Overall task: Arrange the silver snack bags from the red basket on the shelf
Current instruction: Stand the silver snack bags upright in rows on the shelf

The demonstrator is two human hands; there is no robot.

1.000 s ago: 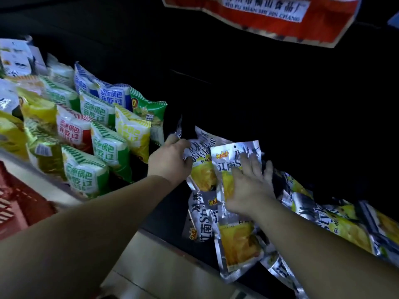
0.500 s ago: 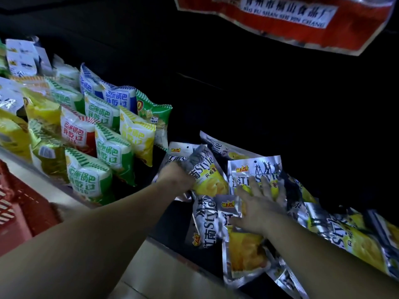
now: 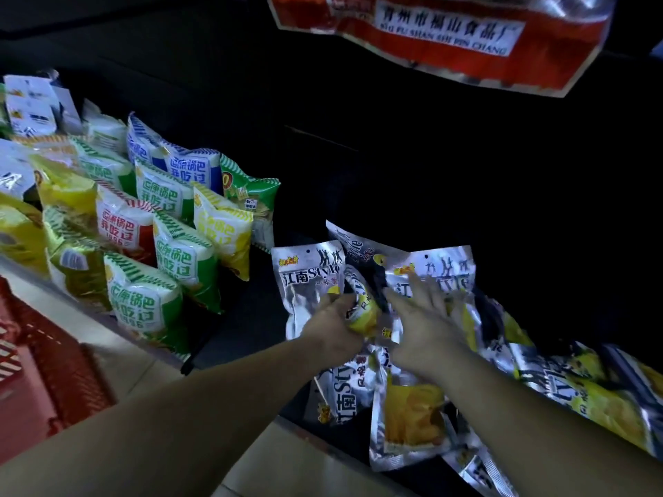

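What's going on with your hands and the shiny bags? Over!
Left hand grips curled silver bag. Right hand presses flat silver bag, fingers spread. Other silver bags heaped below. Green snack bags close at left, not blocking.

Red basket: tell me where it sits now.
Head view, lower-left edge: the red basket sits below and left of the front green-striped bag.

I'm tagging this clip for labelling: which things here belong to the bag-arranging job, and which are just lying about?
Part of the job: silver snack bags, red basket, shelf, left hand gripping one bag, right hand flat on another.
Just lying about: striped snack packs at left, red package overhead.
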